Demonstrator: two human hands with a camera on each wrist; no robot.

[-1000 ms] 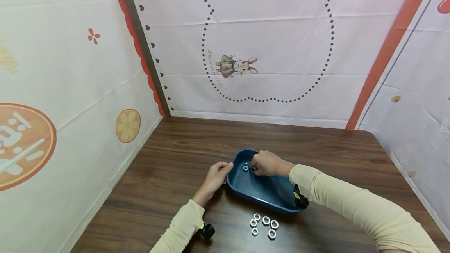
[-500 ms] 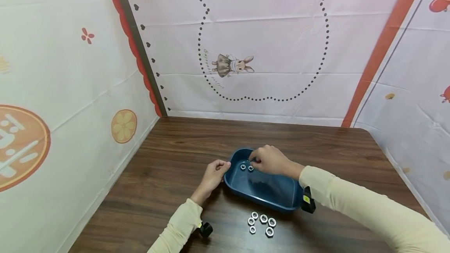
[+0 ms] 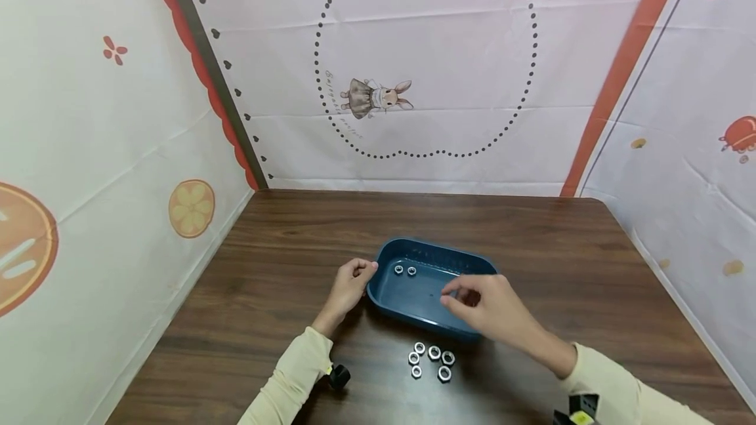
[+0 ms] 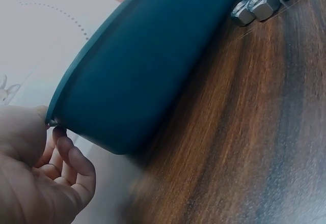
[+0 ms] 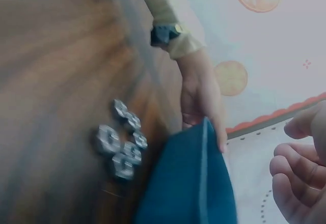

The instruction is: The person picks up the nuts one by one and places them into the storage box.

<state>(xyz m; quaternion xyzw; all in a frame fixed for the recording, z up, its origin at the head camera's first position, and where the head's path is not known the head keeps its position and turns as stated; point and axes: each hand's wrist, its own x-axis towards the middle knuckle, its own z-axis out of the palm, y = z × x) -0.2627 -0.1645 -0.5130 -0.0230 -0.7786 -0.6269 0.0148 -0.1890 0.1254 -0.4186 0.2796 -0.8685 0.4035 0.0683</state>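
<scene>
My left hand [image 3: 344, 290] pinches the left end of a blue plastic tray [image 3: 413, 294] at its rim. The left wrist view shows thumb and fingers meeting over that rim. Two hex nuts, a left nut [image 3: 398, 269] and a right nut [image 3: 411, 271], lie on the tray's floor near the left end. My right hand [image 3: 496, 307] hovers over the tray's front right side, thumb and fingers loosely bent and apart. Nothing shows between them, and the right wrist view [image 5: 303, 168] agrees. In front of the tray, several metal hex nuts [image 3: 434, 353] lie grouped on the table.
The brown wooden table [image 3: 283, 267] extends around the tray. A printed cloth wall [image 3: 472, 71] stands behind it, with more cloth on the left and right sides. Each wrist carries a black camera, as with the left wrist camera [image 3: 339, 377].
My right hand has let go of a nut in the tray, risen, and drawn back to the right and nearer. Two nuts now show fully inside. The left hand keeps its pinch.
</scene>
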